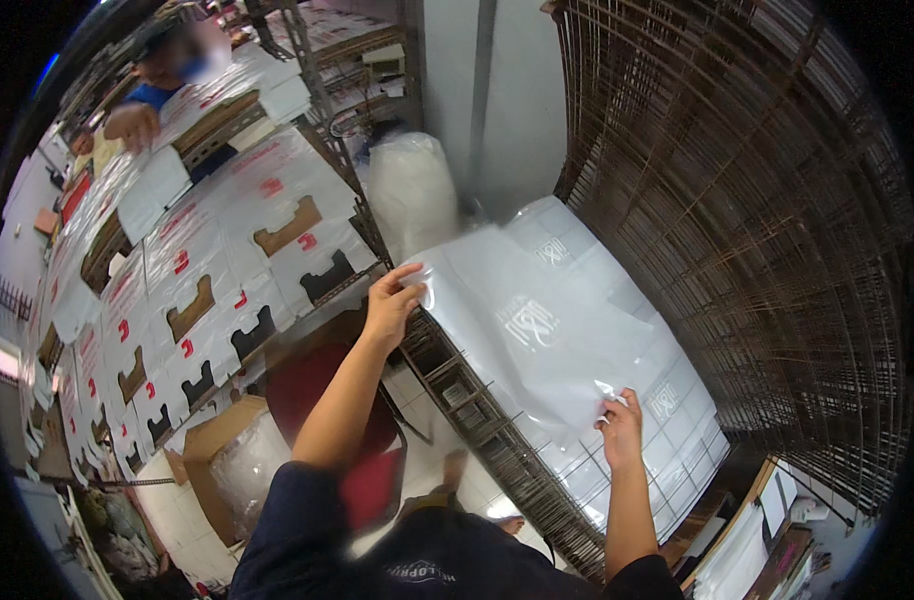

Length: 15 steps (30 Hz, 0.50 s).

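Note:
A translucent plastic sheet [522,330] with a white printed mark, perhaps a flat bag, stretches between my two hands. My left hand [392,305] pinches its upper left corner, fingers closed. At the sheet's lower right corner, my right hand [622,425] grips the edge between thumb and fingers. Beneath it lies a wire rack [562,465] whose grid shows through other clear printed sheets [667,400] spread on it. How far the held sheet is raised off the rack I cannot tell.
Upright wire racks [737,200] stand close on the right. To the left, a long table carries rows of white printed sheets [267,190] with brown and black cutout pieces. A cardboard box [192,455] of clear plastic, a red chair [322,385] and a co-worker's hand [132,125] are also there.

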Each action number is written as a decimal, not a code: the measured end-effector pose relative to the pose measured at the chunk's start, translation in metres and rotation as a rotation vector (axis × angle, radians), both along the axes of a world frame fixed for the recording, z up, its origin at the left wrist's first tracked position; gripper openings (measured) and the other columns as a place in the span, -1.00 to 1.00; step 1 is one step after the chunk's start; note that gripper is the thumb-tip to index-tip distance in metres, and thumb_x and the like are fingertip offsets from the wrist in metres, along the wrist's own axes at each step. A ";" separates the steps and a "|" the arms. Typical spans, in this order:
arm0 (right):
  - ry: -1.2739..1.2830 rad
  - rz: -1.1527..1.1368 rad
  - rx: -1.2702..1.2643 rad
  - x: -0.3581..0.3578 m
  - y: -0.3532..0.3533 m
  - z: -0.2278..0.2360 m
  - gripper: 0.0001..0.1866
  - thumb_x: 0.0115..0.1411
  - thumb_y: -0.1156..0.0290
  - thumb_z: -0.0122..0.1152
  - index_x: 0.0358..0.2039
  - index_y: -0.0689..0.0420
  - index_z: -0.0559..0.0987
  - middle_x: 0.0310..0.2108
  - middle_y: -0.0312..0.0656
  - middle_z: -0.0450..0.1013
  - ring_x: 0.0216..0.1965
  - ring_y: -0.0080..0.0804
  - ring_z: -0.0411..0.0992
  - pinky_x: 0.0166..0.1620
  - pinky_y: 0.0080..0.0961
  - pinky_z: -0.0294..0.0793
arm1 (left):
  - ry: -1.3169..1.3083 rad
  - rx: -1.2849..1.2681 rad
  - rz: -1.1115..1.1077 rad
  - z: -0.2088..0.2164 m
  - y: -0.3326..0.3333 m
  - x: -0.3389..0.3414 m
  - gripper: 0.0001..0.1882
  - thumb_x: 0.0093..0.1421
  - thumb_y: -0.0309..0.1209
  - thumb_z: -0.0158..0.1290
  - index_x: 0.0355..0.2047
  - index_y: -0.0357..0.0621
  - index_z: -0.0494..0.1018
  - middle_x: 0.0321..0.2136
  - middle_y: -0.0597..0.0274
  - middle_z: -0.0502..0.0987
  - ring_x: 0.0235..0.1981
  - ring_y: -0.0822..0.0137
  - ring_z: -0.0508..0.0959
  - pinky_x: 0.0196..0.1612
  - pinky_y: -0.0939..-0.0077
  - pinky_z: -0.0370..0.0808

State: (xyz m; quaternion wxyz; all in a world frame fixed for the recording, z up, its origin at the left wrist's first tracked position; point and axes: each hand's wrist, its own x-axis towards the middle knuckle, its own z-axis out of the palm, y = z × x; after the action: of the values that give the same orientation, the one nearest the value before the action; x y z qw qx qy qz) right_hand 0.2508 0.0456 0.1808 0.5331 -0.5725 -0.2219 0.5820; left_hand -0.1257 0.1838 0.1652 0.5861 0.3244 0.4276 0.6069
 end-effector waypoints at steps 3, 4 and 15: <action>-0.067 0.026 -0.118 -0.021 0.028 -0.054 -0.73 -0.03 0.56 0.08 -0.28 0.08 0.30 -0.41 -0.24 0.36 -0.42 -0.52 0.32 -0.51 -0.59 0.26 | 0.170 -0.111 0.124 -0.057 0.023 -0.023 -0.74 0.00 -0.60 0.05 -0.24 -0.27 0.43 -0.39 0.26 0.43 -0.39 0.47 0.44 -0.35 0.66 0.38; -0.094 0.035 -0.167 -0.026 0.037 -0.073 -0.72 -0.04 0.57 0.10 -0.28 0.10 0.30 -0.42 -0.22 0.36 -0.45 -0.52 0.32 -0.52 -0.60 0.27 | 0.228 -0.137 0.129 -0.077 0.030 -0.025 -0.73 -0.01 -0.60 0.06 -0.23 -0.27 0.43 -0.39 0.26 0.44 -0.38 0.46 0.44 -0.35 0.64 0.39; -0.236 -0.040 -0.352 -0.053 0.088 -0.229 -0.73 -0.05 0.59 0.17 -0.30 0.24 0.36 -0.45 -0.14 0.38 -0.52 -0.46 0.37 -0.44 -0.57 0.48 | 0.677 -0.348 0.137 -0.207 0.085 -0.030 -0.52 -0.19 -0.59 0.05 -0.14 -0.26 0.43 -0.34 0.19 0.49 -0.37 0.38 0.47 -0.32 0.59 0.42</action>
State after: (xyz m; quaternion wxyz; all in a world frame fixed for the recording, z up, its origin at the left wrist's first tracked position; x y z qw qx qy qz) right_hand 0.1977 0.1338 -0.0482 0.4066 -0.7253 -0.1666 0.5300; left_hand -0.1562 0.2686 -0.0416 0.4164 0.3728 0.7141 0.4215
